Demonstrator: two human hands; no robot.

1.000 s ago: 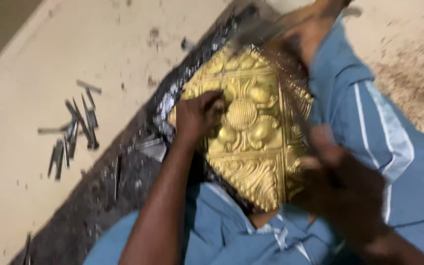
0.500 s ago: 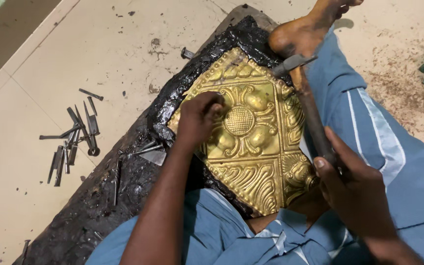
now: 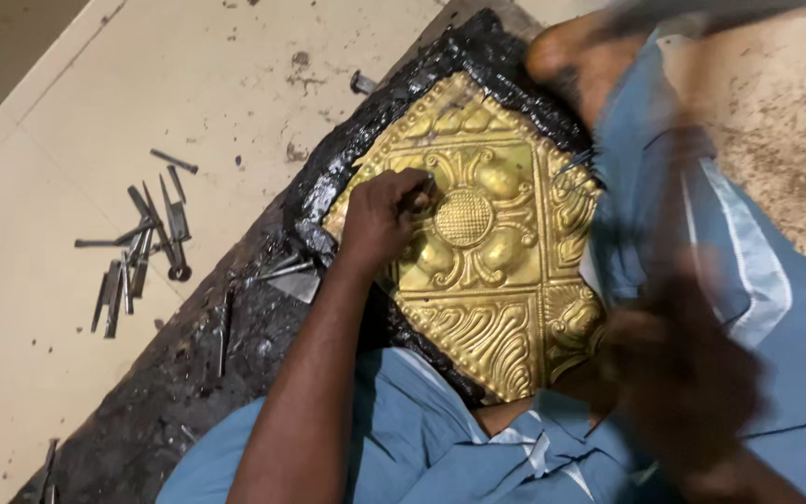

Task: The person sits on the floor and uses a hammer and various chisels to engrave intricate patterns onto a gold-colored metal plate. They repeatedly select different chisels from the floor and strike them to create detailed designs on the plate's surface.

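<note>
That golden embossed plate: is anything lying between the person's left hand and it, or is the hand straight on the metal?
Nothing visible lies between them. The left hand rests directly on the golden plate, pinching a small punch against it beside the round centre boss. The right hand is blurred, off the plate's right edge.

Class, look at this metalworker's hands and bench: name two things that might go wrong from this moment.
1. The left hand pinches a small metal punch on the embossed golden metal sheet, while the blurred right hand swings a long tool; a mistimed blow may hit its fingers.
2. Loose steel punches lie scattered on the floor and may roll or be knelt on.
</note>
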